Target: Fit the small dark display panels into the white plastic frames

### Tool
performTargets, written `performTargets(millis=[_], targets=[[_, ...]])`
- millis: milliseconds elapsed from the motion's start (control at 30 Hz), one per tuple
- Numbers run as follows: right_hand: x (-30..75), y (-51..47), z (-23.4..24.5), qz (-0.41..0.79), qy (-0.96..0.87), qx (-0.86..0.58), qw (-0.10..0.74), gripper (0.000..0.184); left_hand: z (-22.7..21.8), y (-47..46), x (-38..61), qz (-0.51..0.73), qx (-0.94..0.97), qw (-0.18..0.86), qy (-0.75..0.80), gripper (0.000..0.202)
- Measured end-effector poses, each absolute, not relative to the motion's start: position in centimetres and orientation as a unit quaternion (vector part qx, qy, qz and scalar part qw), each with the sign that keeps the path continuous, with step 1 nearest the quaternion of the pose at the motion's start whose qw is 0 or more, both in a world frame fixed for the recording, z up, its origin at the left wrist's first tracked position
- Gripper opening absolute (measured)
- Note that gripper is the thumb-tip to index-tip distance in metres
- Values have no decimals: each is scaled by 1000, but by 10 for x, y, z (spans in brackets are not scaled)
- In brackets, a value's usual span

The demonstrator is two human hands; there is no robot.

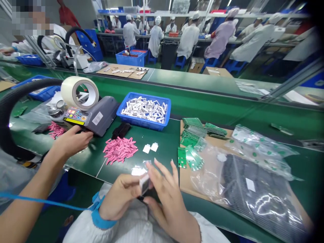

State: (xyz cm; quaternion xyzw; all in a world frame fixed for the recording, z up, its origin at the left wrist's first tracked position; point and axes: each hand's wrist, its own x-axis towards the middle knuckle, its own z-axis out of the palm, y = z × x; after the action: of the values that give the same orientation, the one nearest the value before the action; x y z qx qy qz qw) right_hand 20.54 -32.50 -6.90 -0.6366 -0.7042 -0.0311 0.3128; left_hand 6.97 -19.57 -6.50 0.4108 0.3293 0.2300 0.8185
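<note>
My left hand, with a blue wrist strap, is closed on a small white and dark part just above my lap. My right hand meets it from the right. Its thumb and forefinger pinch the same part while the other fingers fan upward. On the green bench just beyond lie a pile of pink strips and two small white squares.
A co-worker's hand reaches from the left to a grey tape dispenser carrying a tape roll. Behind is a blue tray of white parts. Green circuit boards and bagged black trays lie on cardboard at right.
</note>
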Motion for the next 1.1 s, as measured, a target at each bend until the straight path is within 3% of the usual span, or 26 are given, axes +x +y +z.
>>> performTargets(millis=[100,200,333,400,467,600,733,933,1100], targets=[[214,-327,-59,6,-684,-635,358,35,-71,-223,75,145,423,850,277,20],[215,-323,-53,-16,-671,-614,415,12,-74,-225,77,118,392,880,240,29],[209,-319,-55,-105,-656,-582,469,14,-83,-228,82,141,277,928,204,46],[213,-320,-61,-116,-669,-584,444,10,-87,-229,85,170,237,933,209,40],[228,-326,-70,-112,-663,-626,395,20,-88,-227,88,190,219,933,214,34],[279,-344,-98,-142,-584,-764,232,25,-85,-215,91,196,210,935,209,38],[316,-353,-126,-128,-607,-779,96,31,-87,-211,95,164,214,941,202,38],[332,-347,-139,-221,-679,-696,75,38,-102,-213,100,152,242,947,148,46],[354,-349,-150,-238,-704,-653,148,33,-105,-209,102,183,252,940,141,41]])
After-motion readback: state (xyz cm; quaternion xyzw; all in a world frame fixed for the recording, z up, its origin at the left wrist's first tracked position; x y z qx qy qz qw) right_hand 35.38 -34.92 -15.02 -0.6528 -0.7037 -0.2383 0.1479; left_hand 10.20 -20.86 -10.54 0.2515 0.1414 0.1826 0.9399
